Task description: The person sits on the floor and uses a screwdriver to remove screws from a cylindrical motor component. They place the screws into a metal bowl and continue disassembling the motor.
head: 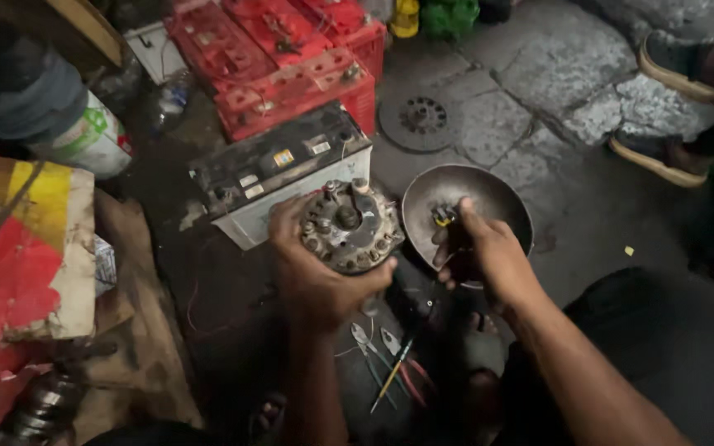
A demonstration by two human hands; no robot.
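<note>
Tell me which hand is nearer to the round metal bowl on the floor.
Right. The right hand reaches over the metal bowl, pinching a small yellow-tipped part above it. The left hand grips the round alternator just left of the bowl.

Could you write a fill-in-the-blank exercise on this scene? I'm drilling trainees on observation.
1. The left hand grips a round ____ alternator.
2. The right hand holds a small part over a shallow metal ____.
3. Pliers lie on the ground ____ the alternator.
4. Behind the alternator stands a black-topped ____.

Missing words: metal; bowl; below; battery
</note>
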